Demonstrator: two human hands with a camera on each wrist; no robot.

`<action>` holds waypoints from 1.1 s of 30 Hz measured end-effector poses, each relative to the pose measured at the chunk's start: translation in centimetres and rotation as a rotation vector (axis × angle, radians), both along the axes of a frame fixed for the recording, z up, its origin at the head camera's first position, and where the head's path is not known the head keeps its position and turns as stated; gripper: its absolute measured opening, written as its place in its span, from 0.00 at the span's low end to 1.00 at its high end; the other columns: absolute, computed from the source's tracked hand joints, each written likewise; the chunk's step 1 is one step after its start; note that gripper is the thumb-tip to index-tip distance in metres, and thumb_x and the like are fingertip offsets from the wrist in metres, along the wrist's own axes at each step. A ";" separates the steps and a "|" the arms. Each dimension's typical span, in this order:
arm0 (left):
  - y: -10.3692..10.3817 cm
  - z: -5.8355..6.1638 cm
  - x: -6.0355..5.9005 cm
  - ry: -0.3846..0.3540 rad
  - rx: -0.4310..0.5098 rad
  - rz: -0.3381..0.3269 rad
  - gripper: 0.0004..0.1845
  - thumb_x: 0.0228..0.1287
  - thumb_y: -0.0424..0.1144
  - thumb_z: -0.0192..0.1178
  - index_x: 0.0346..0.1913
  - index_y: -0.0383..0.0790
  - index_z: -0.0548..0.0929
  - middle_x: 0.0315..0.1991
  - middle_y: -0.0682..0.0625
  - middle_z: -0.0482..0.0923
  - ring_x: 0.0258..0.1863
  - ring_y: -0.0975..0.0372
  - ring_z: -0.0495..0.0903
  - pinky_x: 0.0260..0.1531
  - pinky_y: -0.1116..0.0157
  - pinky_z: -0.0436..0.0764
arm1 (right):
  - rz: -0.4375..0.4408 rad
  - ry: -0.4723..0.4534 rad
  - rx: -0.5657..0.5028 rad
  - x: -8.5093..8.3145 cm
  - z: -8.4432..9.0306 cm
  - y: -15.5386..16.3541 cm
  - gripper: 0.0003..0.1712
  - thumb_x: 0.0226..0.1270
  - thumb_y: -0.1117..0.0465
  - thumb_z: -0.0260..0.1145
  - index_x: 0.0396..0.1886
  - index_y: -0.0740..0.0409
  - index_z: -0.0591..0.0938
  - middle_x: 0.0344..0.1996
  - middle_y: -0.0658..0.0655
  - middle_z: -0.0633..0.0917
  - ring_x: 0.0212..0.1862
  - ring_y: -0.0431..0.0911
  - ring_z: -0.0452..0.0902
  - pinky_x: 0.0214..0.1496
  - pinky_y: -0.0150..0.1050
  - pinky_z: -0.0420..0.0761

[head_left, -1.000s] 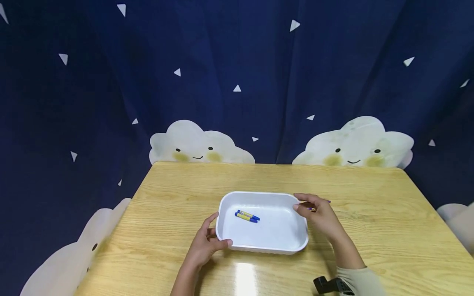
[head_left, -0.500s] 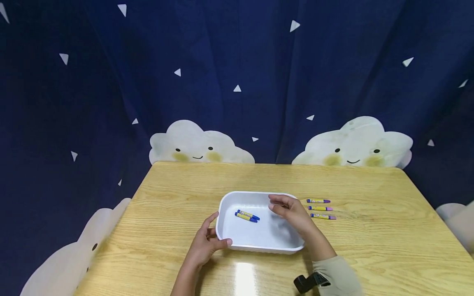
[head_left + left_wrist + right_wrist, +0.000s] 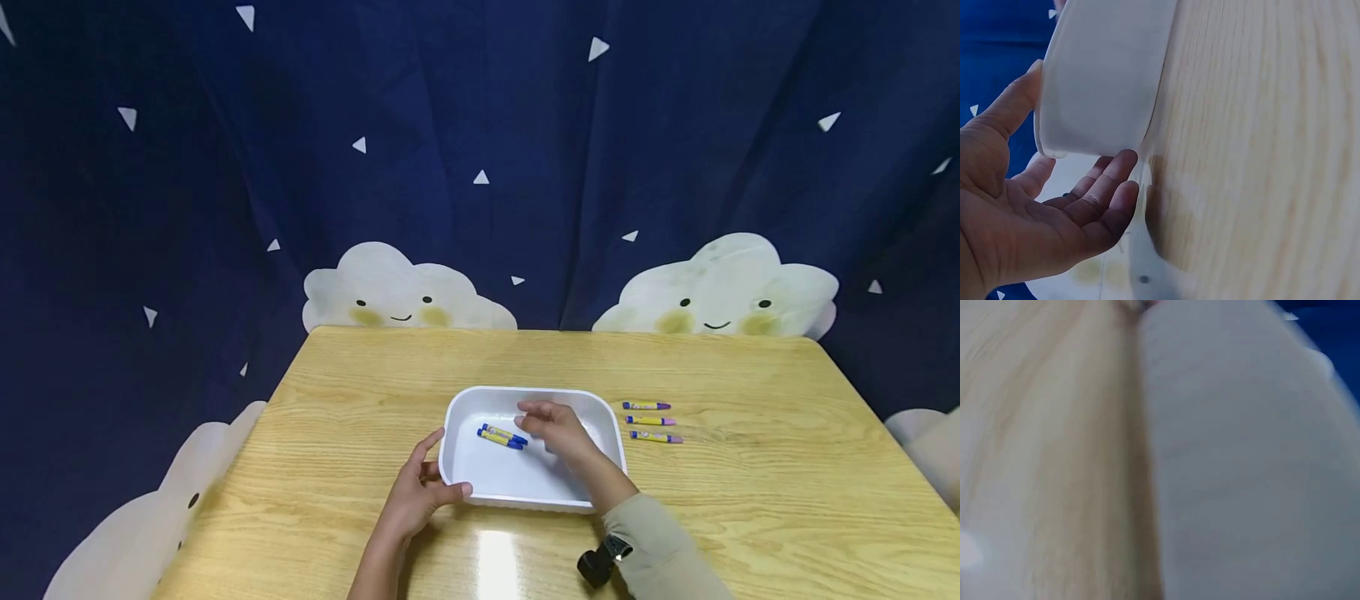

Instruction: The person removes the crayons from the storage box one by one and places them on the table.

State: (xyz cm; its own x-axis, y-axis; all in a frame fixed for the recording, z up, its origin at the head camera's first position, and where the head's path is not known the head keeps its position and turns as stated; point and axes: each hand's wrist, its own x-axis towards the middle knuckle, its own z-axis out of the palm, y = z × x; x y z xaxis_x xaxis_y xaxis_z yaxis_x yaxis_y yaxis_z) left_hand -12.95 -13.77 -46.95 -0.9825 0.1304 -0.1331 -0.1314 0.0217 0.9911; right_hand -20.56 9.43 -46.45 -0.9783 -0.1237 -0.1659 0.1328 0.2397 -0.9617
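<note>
A white plastic tray [image 3: 510,482] stands on the wooden table, and its outer wall fills much of both wrist views. My left hand [image 3: 412,496] holds its near left corner, thumb on the rim and fingers around the side; the left wrist view shows this hand [image 3: 1054,206] close up. Inside the tray lie two blue crayons [image 3: 500,440] with yellow wrappers, side by side and slanted. Over the tray, just right of them, hovers my right hand [image 3: 558,432], fingers loosely bent and apart from the crayons. I see nothing in its grasp. In the blurred right wrist view the hand is hidden.
To the right of the tray, a purple crayon [image 3: 647,406], a pink crayon [image 3: 651,421] and a lilac crayon [image 3: 656,437] lie in a row on the table [image 3: 765,475]. A dark blue curtain [image 3: 480,100] hangs behind the table's far edge.
My right hand has moved left from the tray's right rim to above its inside, uncovering the three crayons on the table. The left hand keeps its hold on the corner.
</note>
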 end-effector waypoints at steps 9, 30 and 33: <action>0.0 0.2 0.0 0.005 -0.012 0.001 0.51 0.43 0.27 0.72 0.71 0.39 0.54 0.46 0.31 0.74 0.38 0.50 0.81 0.36 0.59 0.79 | 0.056 0.152 0.232 -0.5 -1.7 -1.2 0.20 0.52 0.65 0.70 0.46 0.67 0.82 0.40 0.61 0.80 0.41 0.49 0.72 0.46 0.45 0.72; 0.1 -0.1 0.0 0.012 -0.031 0.008 0.51 0.43 0.27 0.72 0.71 0.40 0.55 0.44 0.31 0.74 0.36 0.50 0.81 0.36 0.60 0.79 | 0.120 0.376 0.583 0.0 -2.3 -1.0 0.11 0.39 0.65 0.76 0.28 0.57 0.87 0.30 0.51 0.72 0.33 0.44 0.68 0.36 0.38 0.72; 0.1 -0.1 0.1 0.016 -0.034 0.008 0.51 0.42 0.27 0.72 0.70 0.39 0.55 0.44 0.31 0.74 0.35 0.50 0.81 0.36 0.60 0.79 | 0.092 0.347 0.504 0.0 -2.1 -1.1 0.09 0.39 0.67 0.76 0.25 0.57 0.86 0.27 0.49 0.75 0.31 0.42 0.70 0.35 0.37 0.71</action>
